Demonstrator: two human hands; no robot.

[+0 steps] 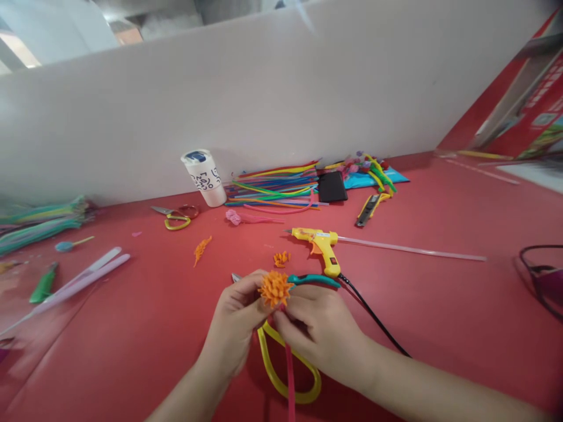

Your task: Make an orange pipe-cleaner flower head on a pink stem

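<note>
My left hand (240,319) pinches an orange spiky flower head (275,289) from its left side. My right hand (323,328) is closed just below the flower, around the top of its pink stem (290,381), which hangs down towards me. Beneath my hands lies a large yellow looped handle (312,395), partly covered, with a teal handle (315,281) and a metal tip showing past my fingers. Just beyond the flower rest a small orange fringed piece (281,259) and, further left, another orange strip (202,251).
A yellow glue gun (323,243) with a long clear glue stick and black cord (373,313) lies beyond my right hand. Behind are scissors (177,218), a white canister (204,179), coloured pipe cleaners (272,190), a black phone-like slab (332,186) and a utility knife (368,210).
</note>
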